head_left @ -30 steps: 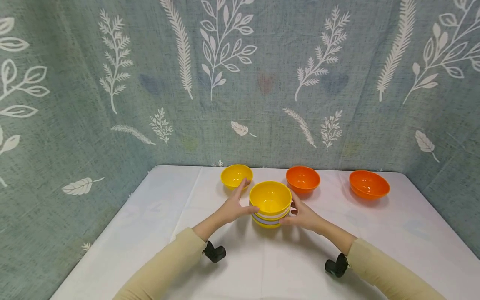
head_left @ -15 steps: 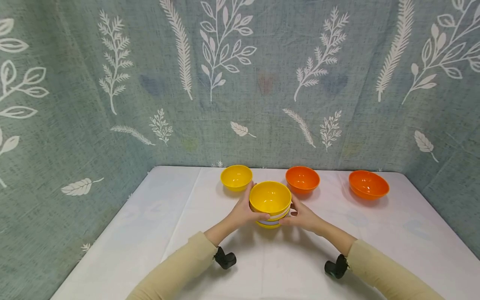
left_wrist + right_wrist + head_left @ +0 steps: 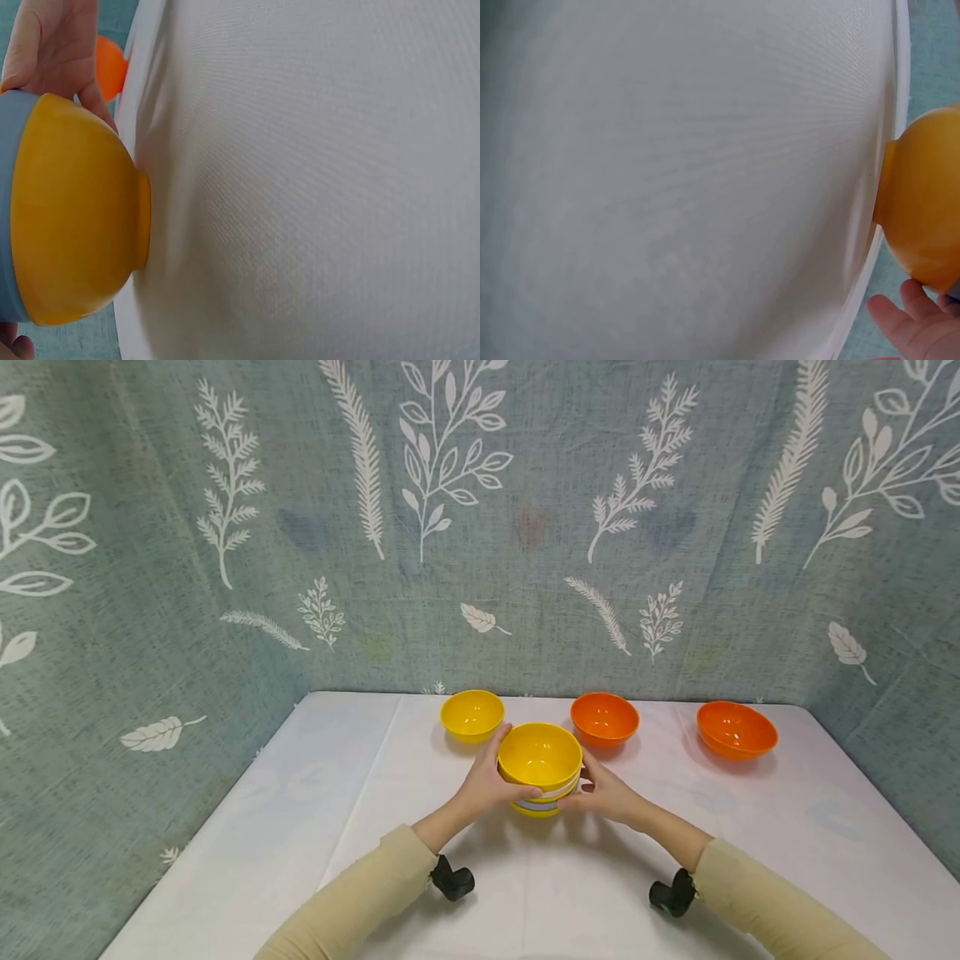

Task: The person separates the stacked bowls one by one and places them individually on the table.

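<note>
Two or more nested yellow bowls (image 3: 540, 758), upright with white and pale purple bands, stand between both hands near the middle of the table. The left hand (image 3: 487, 782) grips the left side, thumb across the front and fingers behind. On the right side the right hand (image 3: 606, 792) holds the lower part, thumb in front. In the left wrist view the lowest bowl (image 3: 75, 214) has its foot at the cloth; whether it touches cannot be told. The right wrist view shows that bowl (image 3: 926, 195) above the right hand's fingers (image 3: 917, 296).
Behind the stack, a yellow bowl (image 3: 472, 716) sits to the left and an orange bowl (image 3: 604, 719) to the right. Another orange bowl (image 3: 737, 730) stands farther right. White cloth covers the table (image 3: 420, 760); a green leaf-patterned curtain (image 3: 540, 635) borders its back and sides.
The left hand has moved right and closed round the side of the stack, its thumb now farther across the front. The right hand and the bowls have stayed almost still.
</note>
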### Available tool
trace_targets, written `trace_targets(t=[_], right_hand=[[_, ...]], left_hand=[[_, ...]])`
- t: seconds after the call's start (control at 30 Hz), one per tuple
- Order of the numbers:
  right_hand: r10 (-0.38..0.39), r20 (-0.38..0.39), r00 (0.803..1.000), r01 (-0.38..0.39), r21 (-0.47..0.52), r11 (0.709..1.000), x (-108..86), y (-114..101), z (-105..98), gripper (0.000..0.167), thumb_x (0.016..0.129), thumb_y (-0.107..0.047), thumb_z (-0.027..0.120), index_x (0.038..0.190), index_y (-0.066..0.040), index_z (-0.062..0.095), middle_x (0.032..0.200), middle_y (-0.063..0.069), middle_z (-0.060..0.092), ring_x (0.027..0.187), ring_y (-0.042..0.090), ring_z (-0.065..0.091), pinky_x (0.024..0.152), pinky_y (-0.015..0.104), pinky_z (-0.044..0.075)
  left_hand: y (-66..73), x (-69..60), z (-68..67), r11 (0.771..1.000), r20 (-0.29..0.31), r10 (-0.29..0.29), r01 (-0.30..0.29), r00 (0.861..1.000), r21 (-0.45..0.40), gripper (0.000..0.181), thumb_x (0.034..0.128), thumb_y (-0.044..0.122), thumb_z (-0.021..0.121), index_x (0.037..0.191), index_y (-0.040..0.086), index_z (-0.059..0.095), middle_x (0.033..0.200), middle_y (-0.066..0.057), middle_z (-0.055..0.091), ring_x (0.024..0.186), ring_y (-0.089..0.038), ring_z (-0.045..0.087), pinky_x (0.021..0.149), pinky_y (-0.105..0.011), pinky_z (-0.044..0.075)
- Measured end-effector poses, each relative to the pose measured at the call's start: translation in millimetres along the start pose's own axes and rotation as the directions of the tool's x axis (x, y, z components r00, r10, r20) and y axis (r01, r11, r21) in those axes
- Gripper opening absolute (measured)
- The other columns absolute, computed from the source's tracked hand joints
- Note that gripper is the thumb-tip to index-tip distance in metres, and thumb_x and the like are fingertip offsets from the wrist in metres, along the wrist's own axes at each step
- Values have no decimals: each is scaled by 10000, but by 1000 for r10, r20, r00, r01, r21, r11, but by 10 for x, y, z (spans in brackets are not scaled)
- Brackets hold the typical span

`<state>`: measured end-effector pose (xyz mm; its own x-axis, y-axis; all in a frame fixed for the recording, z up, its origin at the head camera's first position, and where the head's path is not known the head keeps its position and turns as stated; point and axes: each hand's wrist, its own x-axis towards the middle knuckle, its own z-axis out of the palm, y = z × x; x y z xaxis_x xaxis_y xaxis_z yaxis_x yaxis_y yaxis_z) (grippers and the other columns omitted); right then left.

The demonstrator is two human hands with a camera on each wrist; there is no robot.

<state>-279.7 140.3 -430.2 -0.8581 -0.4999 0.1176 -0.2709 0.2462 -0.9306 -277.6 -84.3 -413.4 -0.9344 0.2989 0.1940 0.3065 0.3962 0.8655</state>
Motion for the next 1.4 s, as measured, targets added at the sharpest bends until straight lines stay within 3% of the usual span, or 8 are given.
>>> trace_targets(t=[0.4,0.8,1.07,1.4], right_hand=[[-6,10,1000,6,14,1000,8,26,-4,882,765,-173,735,1444,-81,180,1402,150,340,1177,322,424,909,364,426],[15,27,1000,-16,41,999,1,18,-6,895,775,-160,725,1460,-114,150,1406,136,324,1194,318,399,949,411,415],[-4,31,1000,3,39,999,9,11,-13,920,769,-163,734,1465,-106,136,1441,144,283,1207,338,397,927,378,427],[32,14,999,-33,26,999,1,-7,1,943,752,-191,746,1463,-87,134,1432,157,299,1184,330,416,884,359,415]], left_hand=[[2,3,24,1000,-49,7,-8,999,-12,1012,640,308,833,1433,83,244,1453,-119,286,1293,-297,312,1058,-478,288],[23,-6,-2,1000,-55,20,-21,998,-5,1017,641,319,830,1436,89,239,1452,-133,282,1305,-301,307,1061,-492,277],[72,33,-102,999,-91,33,-35,995,-23,1034,623,312,843,1433,75,244,1437,-165,299,1293,-310,334,1060,-484,282],[127,69,-273,999,-125,-2,-3,992,-43,1041,614,252,854,1437,98,237,1453,-152,270,1297,-305,326,1058,-458,298]])
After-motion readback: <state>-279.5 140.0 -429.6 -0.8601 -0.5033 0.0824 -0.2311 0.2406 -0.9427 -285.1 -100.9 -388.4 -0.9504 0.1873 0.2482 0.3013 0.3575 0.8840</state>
